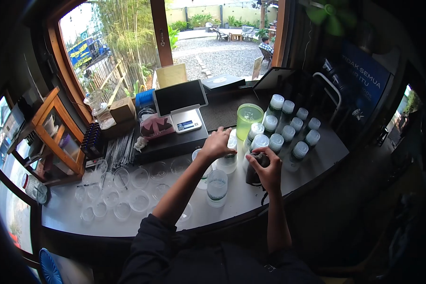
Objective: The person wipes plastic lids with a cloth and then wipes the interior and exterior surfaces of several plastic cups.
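My left hand (217, 143) reaches over a clear plastic cup (227, 163), its thumb and fingers curled round the top. My right hand (268, 169) is closed round a dark, roughly cylindrical object (253, 174) with a thin strap or cord hanging at its lower side; its exact kind is hard to make out. Nearer to me stands another clear cup (217, 188) with dark print. A further clear cup (202, 176) is partly covered by my left forearm. Just beyond my hands is a translucent green container (250, 120).
Several stacks of clear cups (276, 140) stand at the right. Clear round lids (139, 200) cover the counter's left part. Behind them are wrapped straws (120, 150), a tablet (181, 98) on a white stand and a cardboard box (122, 109). A window opens onto a yard.
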### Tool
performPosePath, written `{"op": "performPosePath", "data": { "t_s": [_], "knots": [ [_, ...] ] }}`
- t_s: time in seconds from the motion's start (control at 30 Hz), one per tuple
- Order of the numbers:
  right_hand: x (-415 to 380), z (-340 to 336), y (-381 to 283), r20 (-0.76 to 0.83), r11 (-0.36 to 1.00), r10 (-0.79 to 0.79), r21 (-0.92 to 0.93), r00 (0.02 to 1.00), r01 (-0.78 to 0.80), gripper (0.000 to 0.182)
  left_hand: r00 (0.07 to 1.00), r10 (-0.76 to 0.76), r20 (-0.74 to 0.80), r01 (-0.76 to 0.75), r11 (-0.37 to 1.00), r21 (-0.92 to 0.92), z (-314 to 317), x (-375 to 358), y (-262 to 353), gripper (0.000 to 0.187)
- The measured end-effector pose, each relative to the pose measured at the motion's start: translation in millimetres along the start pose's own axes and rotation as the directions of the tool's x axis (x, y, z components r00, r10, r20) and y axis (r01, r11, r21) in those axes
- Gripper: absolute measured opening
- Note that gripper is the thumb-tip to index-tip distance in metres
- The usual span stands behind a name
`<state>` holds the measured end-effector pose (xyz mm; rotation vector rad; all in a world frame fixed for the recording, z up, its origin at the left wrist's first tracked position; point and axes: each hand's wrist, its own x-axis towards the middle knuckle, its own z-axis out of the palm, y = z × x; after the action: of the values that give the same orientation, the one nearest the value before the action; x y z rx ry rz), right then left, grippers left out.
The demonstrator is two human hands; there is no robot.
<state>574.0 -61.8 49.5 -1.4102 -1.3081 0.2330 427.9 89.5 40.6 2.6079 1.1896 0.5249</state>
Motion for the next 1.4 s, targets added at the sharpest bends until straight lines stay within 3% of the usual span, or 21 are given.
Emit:
{"op": "performPosePath", "data": {
  "t_s": [0.07,0.13,0.2,0.27,0.3,0.53,0.63,0.73,0.8,0.87,0.9,0.93,0.97,1.07,1.13,1.17,1.23,1.27,1.3,1.33,1.4],
  "knots": [
    [-3,3,4,0.174,0.989,0.141,-0.067,0.974,-0.131,0.04,0.989,-0.077,0.124,0.078,0.997,-0.006,4,11,-3,0.077],
    [-9,12,19,0.287,0.977,0.168,-0.175,0.943,-0.121,0.052,0.98,-0.101,0.171,0.105,0.994,-0.015,-1,13,-2,0.075],
    [-14,24,30,0.351,0.962,0.236,-0.218,0.906,-0.167,0.073,0.995,-0.049,0.083,0.052,0.998,-0.036,0,11,-6,0.07],
    [-20,39,44,0.316,0.96,0.209,-0.244,0.925,-0.134,0.083,0.999,-0.017,0.044,0.02,0.997,-0.08,-6,8,-9,0.068],
    [-21,44,43,0.325,0.956,0.234,-0.25,0.916,-0.156,0.092,0.998,0.021,-0.055,-0.027,0.993,-0.112,-10,5,-7,0.066],
    [-17,66,60,0.269,0.964,0.212,-0.216,0.94,-0.156,0.096,0.996,0.078,-0.053,-0.088,0.972,-0.219,-50,4,-2,0.067],
    [-19,62,62,0.069,0.985,0.077,-0.158,0.995,-0.065,0.091,0.987,0.087,-0.136,-0.124,0.947,-0.295,-72,-5,0,0.066],
    [-14,37,51,0.02,0.988,0.145,-0.066,0.989,-0.143,0.082,0.957,0.09,-0.274,-0.209,0.872,-0.443,-104,-27,14,0.061],
    [-14,17,49,0.069,0.966,0.253,0.034,0.965,-0.256,0.052,0.973,0.044,-0.227,-0.194,0.691,-0.696,-120,-42,20,0.066],
    [-16,4,61,-0.052,0.971,0.138,0.205,0.989,-0.125,0.038,0.974,0.033,-0.224,-0.215,0.451,-0.866,-112,-57,20,0.071],
    [-18,-3,53,-0.182,0.936,0.223,0.313,0.958,-0.159,0.035,0.975,0.028,-0.22,-0.218,0.315,-0.924,-108,-66,20,0.074],
    [-20,-13,38,-0.299,0.89,0.316,0.421,0.901,-0.172,0.033,0.986,0.071,-0.148,-0.163,0.31,-0.936,-107,-73,23,0.079],
    [-19,-20,27,-0.454,0.831,0.365,0.553,0.813,-0.063,0.034,0.98,0.128,-0.153,-0.187,0.328,-0.926,-98,-77,23,0.08],
    [-19,-49,-10,-0.752,0.843,0.4,0.526,0.524,0.111,0.035,0.966,0.257,-0.018,-0.115,0.368,-0.923,-85,-78,32,0.098],
    [-18,-51,-49,-0.773,0.815,0.36,0.533,0.522,0.228,0.035,0.916,0.373,-0.15,-0.349,0.553,-0.756,-60,-76,27,0.089],
    [-19,-49,-60,-0.784,0.796,0.34,0.534,0.52,0.285,0.035,0.901,0.432,-0.044,-0.315,0.58,-0.752,-56,-73,31,0.084],
    [-36,-50,-52,-0.744,0.969,-0.049,0.127,0.667,0.213,0.035,0.891,0.452,-0.035,-0.316,0.563,-0.764,-53,-77,49,0.083],
    [-47,-49,-47,-0.644,0.974,-0.219,-0.1,0.733,0.203,0.035,0.893,0.445,-0.063,-0.316,0.522,-0.792,-47,-80,56,0.081],
    [-55,-43,-44,-0.537,0.933,-0.323,-0.046,0.779,0.356,0.036,0.898,0.43,-0.094,-0.323,0.497,-0.805,-45,-82,65,0.08],
    [-48,-37,-39,-0.41,0.801,-0.518,0.074,0.751,0.593,0.038,0.916,0.395,-0.073,-0.276,0.486,-0.829,-43,-85,70,0.08],
    [-48,-40,-46,-0.329,0.792,-0.593,-0.071,0.735,0.606,0.036,0.947,0.319,-0.029,-0.181,0.458,-0.87,-39,-90,78,0.079]
  ]
}}
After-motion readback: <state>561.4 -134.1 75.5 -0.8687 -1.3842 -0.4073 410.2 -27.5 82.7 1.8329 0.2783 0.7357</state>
